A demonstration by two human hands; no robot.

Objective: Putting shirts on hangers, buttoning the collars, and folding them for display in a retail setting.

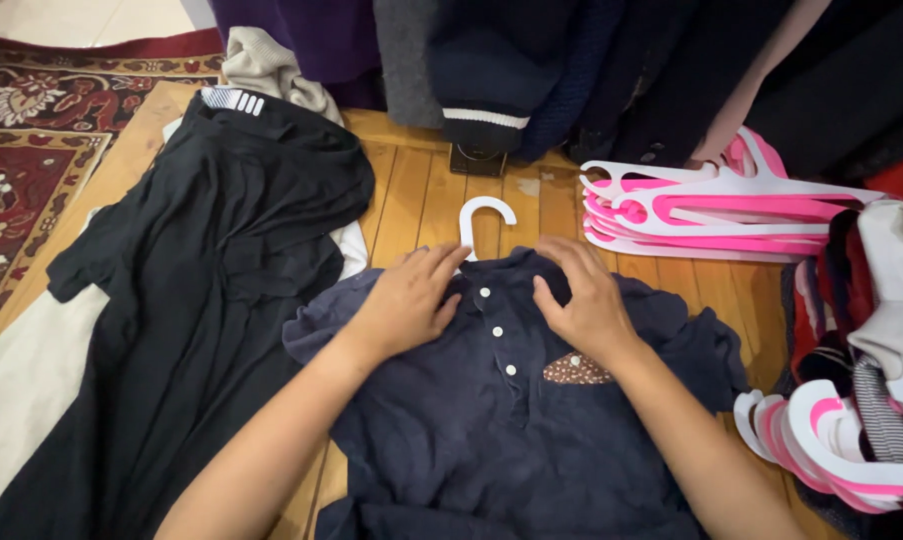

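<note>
Navy polo shirt (511, 420) flat on floor (421, 200); my left hand (406, 300), right hand (586, 305) pressing collar, fingers (441, 262) spread, steadying over white hanger hook (481, 220) just beyond fingertips.

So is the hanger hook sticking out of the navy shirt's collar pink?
No, the hanger hook above the navy shirt collar is white; the pink-and-white hangers lie stacked to its right.

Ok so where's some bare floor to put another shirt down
Bare wood floor shows between the black garment and the pink-and-white hanger stack, above the navy shirt; only the hanger hook intrudes. The right side is crowded with more hangers and clothes.
</note>
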